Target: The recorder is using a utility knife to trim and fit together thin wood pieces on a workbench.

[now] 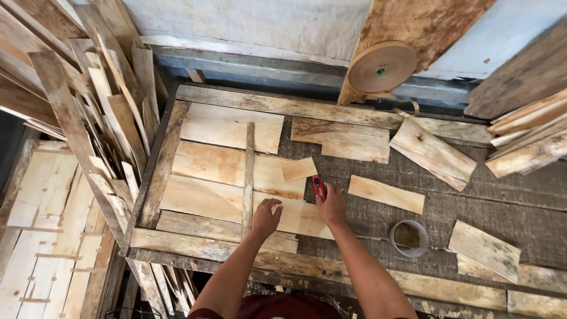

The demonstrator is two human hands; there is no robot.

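Head view, looking down on a worktop (472, 195) covered with thin veneer sheets inside a rough wooden frame (159, 171).

Left hand (267, 216): flat on the near veneer sheet (207, 201), fingers spread and pressing down, gripping nothing. It sits just right of a narrow upright wooden strip (248, 177) that crosses the sheets.

Right hand (332, 204): fingers closed around a red-handled cutter (319, 186), tip pointing far, at the right edge of the veneer. A small loose veneer offcut (299, 169) lies just beyond the tool.

Around: a round tin (409, 238) on the worktop to the right, a roll of brown tape (381, 67) leaning at the far wall, more offcuts (386, 194) scattered right, stacked boards (100, 106) on the left.

Risks, as I judge them: the two hands are near each other, so a slip of the blade could reach the left fingers. Thin veneer may split along the grain if the holding hand shifts. The loose offcut could skid.
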